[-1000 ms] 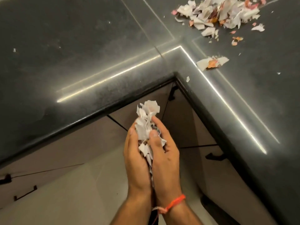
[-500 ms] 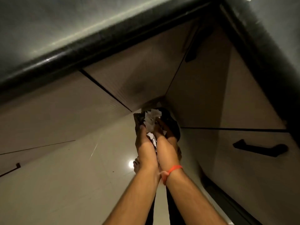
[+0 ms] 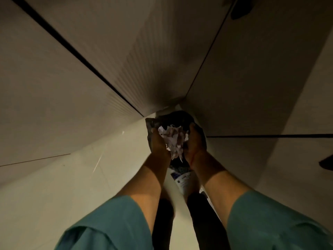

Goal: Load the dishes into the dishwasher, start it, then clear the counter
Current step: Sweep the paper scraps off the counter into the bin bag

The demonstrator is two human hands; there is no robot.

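Observation:
A bunch of torn white paper scraps (image 3: 173, 140) sits between my two hands, low down in the inner corner of the cabinets. My left hand (image 3: 158, 143) cups the scraps from the left and my right hand (image 3: 195, 143) cups them from the right, a gap now showing between the palms. Right under and behind the hands is a dark bin bag (image 3: 180, 116) with its mouth open, standing on the floor in the corner. The counter and the dishwasher are out of view.
Beige cabinet fronts (image 3: 90, 60) close in on the left and right, meeting at the corner. A dark handle (image 3: 327, 162) shows at the right edge. Pale floor tiles (image 3: 63, 186) spread to the lower left. A white printed package (image 3: 183, 179) lies below my hands.
I have bent down from the counter to the floor corner. My hands carried the scraps down over the dark bag and have parted slightly around them.

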